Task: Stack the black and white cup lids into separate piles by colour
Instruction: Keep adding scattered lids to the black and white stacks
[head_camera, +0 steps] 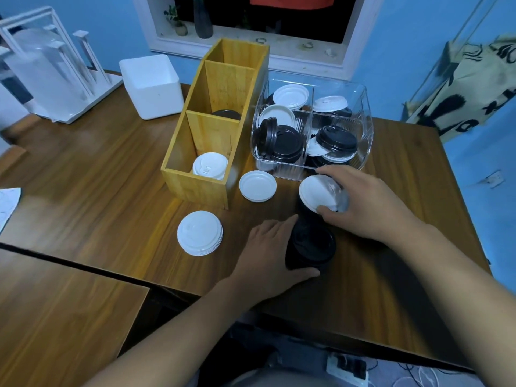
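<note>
Gripping the black lid stack (310, 247), the left hand (268, 252) has thumb and fingers curled round its side, near the front edge of the worktop (97, 177). The right hand (371, 202) pinches a tilted white lid (321, 194) between thumb and fingers, just behind the black lid stack. A white lid pile (200, 233) sits left of the left hand. A single white lid (257, 186) lies just beside the near end of the wooden box (195, 188). Its near compartment holds boxed white lids (210, 166); its middle compartment holds boxed black lids (226, 114). The clear bin (365, 129), toward the back right corner, contains mixed lids (287, 141) in both colours.
</note>
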Available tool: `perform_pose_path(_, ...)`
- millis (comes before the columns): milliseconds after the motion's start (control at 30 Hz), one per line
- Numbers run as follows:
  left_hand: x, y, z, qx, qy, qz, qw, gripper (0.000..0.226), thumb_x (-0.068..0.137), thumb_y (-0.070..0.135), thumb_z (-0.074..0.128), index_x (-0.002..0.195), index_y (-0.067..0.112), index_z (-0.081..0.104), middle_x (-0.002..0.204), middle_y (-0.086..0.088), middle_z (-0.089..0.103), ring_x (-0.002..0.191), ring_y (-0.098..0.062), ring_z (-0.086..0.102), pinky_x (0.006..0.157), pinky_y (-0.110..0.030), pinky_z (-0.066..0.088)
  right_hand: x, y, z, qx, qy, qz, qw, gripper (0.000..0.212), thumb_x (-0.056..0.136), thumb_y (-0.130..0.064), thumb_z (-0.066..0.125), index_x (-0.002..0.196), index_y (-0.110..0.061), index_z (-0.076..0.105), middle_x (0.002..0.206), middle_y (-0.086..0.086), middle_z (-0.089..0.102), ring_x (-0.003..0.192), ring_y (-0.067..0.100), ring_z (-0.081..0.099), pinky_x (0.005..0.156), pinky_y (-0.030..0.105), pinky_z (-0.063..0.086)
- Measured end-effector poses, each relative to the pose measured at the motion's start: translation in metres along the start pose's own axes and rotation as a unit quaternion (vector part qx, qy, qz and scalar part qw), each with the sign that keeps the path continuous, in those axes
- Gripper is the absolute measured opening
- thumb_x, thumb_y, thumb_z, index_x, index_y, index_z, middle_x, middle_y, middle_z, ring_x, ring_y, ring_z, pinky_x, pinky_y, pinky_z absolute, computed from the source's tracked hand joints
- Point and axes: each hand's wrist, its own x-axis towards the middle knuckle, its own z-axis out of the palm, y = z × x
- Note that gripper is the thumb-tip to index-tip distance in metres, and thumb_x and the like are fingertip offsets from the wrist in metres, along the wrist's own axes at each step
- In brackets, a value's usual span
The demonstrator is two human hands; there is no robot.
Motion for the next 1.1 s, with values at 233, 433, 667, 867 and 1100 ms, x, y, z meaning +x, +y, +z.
perform_pose_path(233, -0.020, -0.013, -0.032, 0.106, -0.019, 0.096, 0.990, 0.102, 0.078, 0.077, 0.063, 0.157, 0.021, 0.030, 0.162, 0.004, 0.034, 0.152, -0.018, 0.019, 0.125, -0.039, 0.024, -0.022, -0.047, -0.006, 0.050, -0.028, -0.084, 0.995, 0.075, 0.078, -0.051, 0.076, 0.143, -0.044, 0.039, 0.140, -0.026, 0.050, 0.121, -0.006, 0.048, 0.097, 0.018, 0.040)
perform_pose_path(433, -0.070, -0.082, -0.094, 0.091, 0.107, 0.048, 0.989, 0.065, 0.081, 0.049, 0.080, 0.134, 0.016, 0.062, 0.139, 0.005, 0.058, 0.137, -0.018, 0.044, 0.113, -0.039, 0.040, -0.017, -0.067, 0.027, 0.025, -0.145, -0.153, 0.977, 0.080, 0.084, -0.053, 0.071, 0.150, -0.041, 0.028, 0.151, -0.023, 0.039, 0.131, -0.015, 0.024, 0.116, 0.013, 0.002)
perform_pose_path(667, -0.064, -0.127, -0.089, 0.004, 0.082, -0.065, 0.994, 0.100, 0.070, 0.061, 0.084, 0.151, 0.018, 0.043, 0.151, 0.001, 0.048, 0.139, -0.018, 0.039, 0.115, -0.037, 0.034, 0.006, -0.091, 0.057, -0.084, -0.250, -0.240, 0.934, 0.081, 0.085, -0.035, 0.064, 0.155, -0.037, 0.022, 0.150, -0.011, 0.046, 0.141, 0.008, 0.036, 0.124, 0.051, 0.001)
perform_pose_path(867, -0.067, -0.127, -0.084, -0.003, 0.106, -0.085, 0.991, 0.102, 0.067, 0.056, 0.089, 0.151, 0.019, 0.044, 0.140, 0.003, 0.055, 0.128, -0.015, 0.044, 0.108, -0.036, 0.039, -0.004, -0.100, 0.049, -0.172, -0.124, -0.114, 0.970, 0.071, 0.085, -0.079, 0.035, 0.138, -0.033, 0.043, 0.129, -0.008, 0.060, 0.118, 0.018, 0.053, 0.107, 0.043, 0.035)
perform_pose_path(1100, -0.070, -0.128, -0.089, -0.050, 0.079, -0.094, 0.991, 0.104, 0.068, 0.054, 0.089, 0.153, 0.024, 0.038, 0.139, 0.011, 0.050, 0.131, -0.011, 0.040, 0.108, -0.036, 0.039, -0.008, -0.110, 0.067, -0.163, -0.204, -0.136, 0.956, 0.072, 0.086, -0.070, 0.048, 0.147, -0.035, 0.031, 0.143, -0.009, 0.047, 0.131, 0.017, 0.042, 0.120, 0.052, 0.013)
